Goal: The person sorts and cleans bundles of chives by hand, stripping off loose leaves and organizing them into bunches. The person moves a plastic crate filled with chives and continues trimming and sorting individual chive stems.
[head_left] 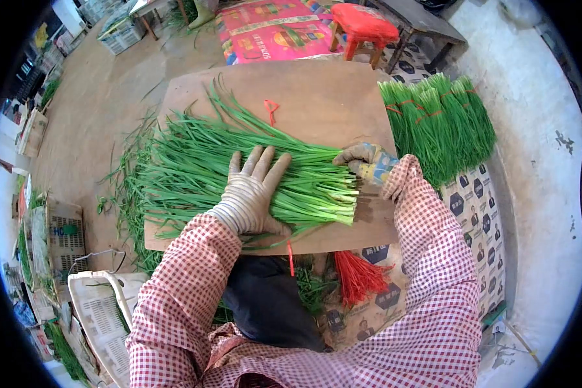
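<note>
A wide pile of long green stalks lies across a brown board, pale cut ends to the right. My left hand, in a dirty striped glove, rests flat on the pile with its fingers spread. At the pale ends is my right hand, in a blue and yellow glove, its fingers curled together at the upper stalk ends; what they hold, if anything, is hidden. A red tie shows above the pile, and another red strip hangs over the board's near edge.
Tied green bundles stand right of the board. Red strings hang below its near edge. A white crate is at lower left, a red stool beyond the board, and a white wall at right.
</note>
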`<state>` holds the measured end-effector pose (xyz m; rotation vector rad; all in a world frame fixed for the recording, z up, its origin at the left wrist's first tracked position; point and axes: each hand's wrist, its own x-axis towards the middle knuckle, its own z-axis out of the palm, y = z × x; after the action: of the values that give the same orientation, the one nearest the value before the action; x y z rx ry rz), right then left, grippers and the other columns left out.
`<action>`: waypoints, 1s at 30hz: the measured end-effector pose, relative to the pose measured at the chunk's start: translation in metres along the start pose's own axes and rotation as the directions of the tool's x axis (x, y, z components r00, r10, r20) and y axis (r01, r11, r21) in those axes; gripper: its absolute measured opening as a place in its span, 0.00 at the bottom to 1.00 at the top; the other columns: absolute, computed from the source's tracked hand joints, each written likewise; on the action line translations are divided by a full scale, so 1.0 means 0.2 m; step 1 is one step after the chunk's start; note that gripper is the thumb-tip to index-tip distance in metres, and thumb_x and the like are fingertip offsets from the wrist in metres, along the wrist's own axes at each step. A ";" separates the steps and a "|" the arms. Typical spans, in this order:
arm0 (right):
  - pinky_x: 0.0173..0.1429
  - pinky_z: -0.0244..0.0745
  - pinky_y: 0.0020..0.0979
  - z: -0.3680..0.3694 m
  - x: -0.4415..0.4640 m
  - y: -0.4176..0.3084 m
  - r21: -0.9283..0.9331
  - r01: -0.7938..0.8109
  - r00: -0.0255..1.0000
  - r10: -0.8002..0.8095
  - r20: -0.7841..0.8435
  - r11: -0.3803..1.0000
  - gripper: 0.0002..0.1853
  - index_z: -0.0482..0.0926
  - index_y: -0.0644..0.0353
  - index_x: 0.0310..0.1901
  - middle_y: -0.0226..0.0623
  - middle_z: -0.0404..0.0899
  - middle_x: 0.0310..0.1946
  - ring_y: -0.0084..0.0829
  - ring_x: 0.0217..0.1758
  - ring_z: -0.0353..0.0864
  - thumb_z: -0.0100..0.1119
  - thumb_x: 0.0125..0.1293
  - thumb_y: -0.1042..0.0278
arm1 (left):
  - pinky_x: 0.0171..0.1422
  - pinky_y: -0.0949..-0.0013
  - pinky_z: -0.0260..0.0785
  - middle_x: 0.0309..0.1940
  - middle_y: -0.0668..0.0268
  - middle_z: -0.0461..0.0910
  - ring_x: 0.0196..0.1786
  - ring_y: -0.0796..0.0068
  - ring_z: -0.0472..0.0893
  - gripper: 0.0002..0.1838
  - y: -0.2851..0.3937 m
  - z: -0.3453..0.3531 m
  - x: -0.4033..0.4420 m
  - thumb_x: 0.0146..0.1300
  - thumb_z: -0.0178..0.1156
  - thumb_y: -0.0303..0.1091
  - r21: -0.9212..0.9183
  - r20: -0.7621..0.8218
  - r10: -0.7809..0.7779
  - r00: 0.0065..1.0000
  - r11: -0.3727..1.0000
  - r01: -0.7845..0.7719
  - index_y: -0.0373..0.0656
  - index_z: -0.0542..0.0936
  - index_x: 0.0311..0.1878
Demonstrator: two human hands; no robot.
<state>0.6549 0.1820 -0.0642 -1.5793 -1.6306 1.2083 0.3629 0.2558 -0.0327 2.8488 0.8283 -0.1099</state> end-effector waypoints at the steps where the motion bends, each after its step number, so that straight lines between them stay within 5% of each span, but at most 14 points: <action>1: 0.59 0.73 0.32 -0.02 -0.05 -0.03 0.027 0.068 0.997 -0.069 0.028 0.997 0.14 0.81 0.59 0.48 0.41 0.78 0.50 0.33 0.55 0.78 0.58 0.60 0.79 | 0.75 0.39 0.36 0.71 0.46 0.52 0.75 0.47 0.49 0.73 0.01 -0.01 0.01 0.22 0.76 0.64 0.008 0.023 -0.010 1.000 1.000 0.010 0.42 0.50 0.73; 3: 0.63 0.71 0.35 -0.01 -0.09 -0.03 0.032 0.324 0.943 -0.326 0.066 0.945 0.19 0.78 0.57 0.53 0.43 0.69 0.61 0.36 0.60 0.74 0.59 0.59 0.81 | 0.75 0.39 0.36 0.71 0.46 0.52 0.75 0.47 0.49 0.73 0.02 -0.01 0.02 0.22 0.76 0.64 0.005 0.025 -0.013 1.000 1.000 0.013 0.42 0.50 0.73; 6: 0.66 0.70 0.36 0.05 -0.16 -0.05 -0.202 0.214 0.977 -0.210 0.040 0.956 0.21 0.78 0.55 0.54 0.44 0.62 0.65 0.39 0.62 0.72 0.60 0.58 0.83 | 0.75 0.40 0.36 0.71 0.46 0.52 0.75 0.47 0.49 0.73 0.01 0.00 0.02 0.21 0.76 0.64 0.010 0.027 -0.012 1.000 1.000 0.012 0.42 0.50 0.73; 8: 0.66 0.69 0.35 0.07 -0.15 -0.03 -0.150 0.161 0.987 -0.158 0.031 0.976 0.20 0.79 0.55 0.52 0.45 0.62 0.64 0.39 0.63 0.71 0.60 0.58 0.84 | 0.75 0.40 0.36 0.71 0.46 0.52 0.75 0.46 0.49 0.73 0.01 0.01 0.02 0.21 0.76 0.64 0.017 0.027 -0.013 1.000 1.000 0.013 0.42 0.50 0.73; 11: 0.61 0.73 0.35 0.08 -0.12 0.06 -0.263 0.273 0.958 -0.286 -0.013 0.926 0.19 0.80 0.49 0.51 0.47 0.69 0.59 0.42 0.58 0.75 0.63 0.57 0.77 | 0.75 0.39 0.37 0.71 0.46 0.52 0.75 0.46 0.49 0.73 0.01 0.00 0.02 0.21 0.76 0.63 0.016 0.018 -0.007 1.000 1.000 0.007 0.42 0.51 0.73; 14: 0.50 0.74 0.34 0.06 -0.12 0.06 -0.144 0.130 0.989 -0.139 -0.058 0.981 0.13 0.81 0.57 0.44 0.38 0.79 0.40 0.35 0.47 0.79 0.66 0.56 0.73 | 0.74 0.38 0.37 0.71 0.45 0.53 0.75 0.46 0.50 0.72 0.02 0.00 0.02 0.22 0.76 0.63 0.014 0.027 -0.020 0.999 1.000 0.019 0.43 0.51 0.73; 17: 0.48 0.73 0.33 0.05 -0.11 0.03 -0.238 0.159 0.984 -0.172 -0.037 0.958 0.12 0.80 0.59 0.41 0.37 0.78 0.34 0.34 0.43 0.78 0.67 0.54 0.73 | 0.74 0.37 0.38 0.71 0.45 0.53 0.74 0.45 0.50 0.70 0.01 0.01 0.02 0.24 0.76 0.63 0.034 0.015 -0.010 1.000 0.999 0.009 0.44 0.52 0.73; 20: 0.47 0.73 0.35 0.03 -0.14 -0.04 -0.436 0.095 0.995 -0.097 0.019 0.895 0.13 0.78 0.59 0.42 0.39 0.77 0.37 0.34 0.42 0.76 0.66 0.56 0.68 | 0.74 0.38 0.38 0.71 0.46 0.53 0.75 0.45 0.50 0.70 0.02 0.01 0.01 0.25 0.76 0.63 0.030 0.008 -0.019 1.000 0.999 0.019 0.44 0.51 0.73; 23: 0.53 0.72 0.35 -0.04 -0.36 0.00 -0.465 -0.175 0.983 0.182 -0.030 0.868 0.18 0.76 0.57 0.48 0.42 0.76 0.43 0.38 0.47 0.76 0.61 0.59 0.57 | 0.75 0.39 0.37 0.72 0.47 0.52 0.75 0.47 0.48 0.70 0.02 -0.01 0.01 0.26 0.76 0.63 0.023 0.037 -0.033 0.999 0.999 0.032 0.46 0.50 0.74; 27: 0.64 0.68 0.38 -0.08 -0.76 0.04 -0.699 0.108 0.994 -0.068 0.084 0.707 0.26 0.74 0.54 0.54 0.46 0.72 0.55 0.43 0.59 0.72 0.63 0.56 0.51 | 0.75 0.39 0.36 0.73 0.48 0.50 0.76 0.49 0.47 0.71 0.02 -0.02 0.01 0.25 0.76 0.63 0.029 0.069 -0.040 0.997 0.999 0.038 0.48 0.49 0.74; 28: 0.64 0.68 0.39 -0.06 -0.78 -0.12 -0.651 -0.184 0.944 0.317 0.090 0.736 0.28 0.75 0.57 0.53 0.48 0.72 0.56 0.44 0.59 0.73 0.66 0.52 0.53 | 0.75 0.39 0.36 0.73 0.48 0.50 0.76 0.49 0.47 0.71 0.02 -0.03 0.00 0.25 0.76 0.63 0.022 0.068 -0.043 0.997 0.999 0.042 0.48 0.49 0.74; 29: 0.65 0.69 0.40 -0.02 -0.77 -0.29 -0.605 -0.465 0.752 0.649 0.115 0.646 0.29 0.75 0.60 0.52 0.51 0.72 0.56 0.46 0.59 0.74 0.69 0.49 0.56 | 0.75 0.39 0.35 0.73 0.48 0.50 0.76 0.49 0.47 0.71 0.01 -0.04 0.01 0.26 0.76 0.62 0.016 0.102 -0.036 0.994 0.999 0.034 0.48 0.49 0.74; 30: 0.65 0.69 0.40 0.04 -0.76 -0.36 -0.610 -0.462 0.753 0.649 0.113 0.643 0.29 0.75 0.60 0.52 0.51 0.72 0.56 0.46 0.59 0.74 0.69 0.49 0.56 | 0.75 0.39 0.35 0.73 0.48 0.50 0.76 0.49 0.47 0.71 0.00 -0.06 0.02 0.26 0.76 0.62 0.012 0.134 -0.029 0.991 1.000 0.028 0.48 0.49 0.74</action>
<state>0.6373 0.0401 0.0256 -2.5264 -1.8675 1.4434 0.3660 0.2596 -0.0204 2.8022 0.8422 -0.3065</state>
